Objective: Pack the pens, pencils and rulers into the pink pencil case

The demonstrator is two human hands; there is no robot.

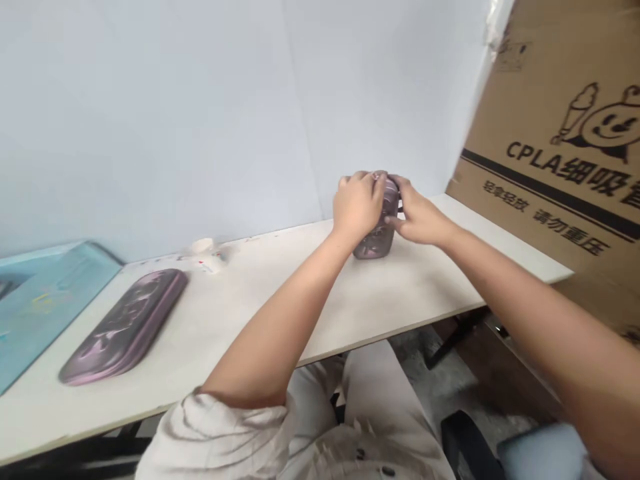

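Near the back of the white table, a dark purple pencil case stands tilted on its end between my hands. My left hand wraps over its upper left side, covering part of its embossed face. Gripping its upper right edge is my right hand, with the thumb across the front and the fingers behind. A second purple pencil case of the same kind lies flat on the table's left part, apart from both hands.
The white table runs along a pale wall. A blue tray-like container stands at the far left. A white roll or cup sits near the wall. On the right, a large cardboard box stands beside the table.
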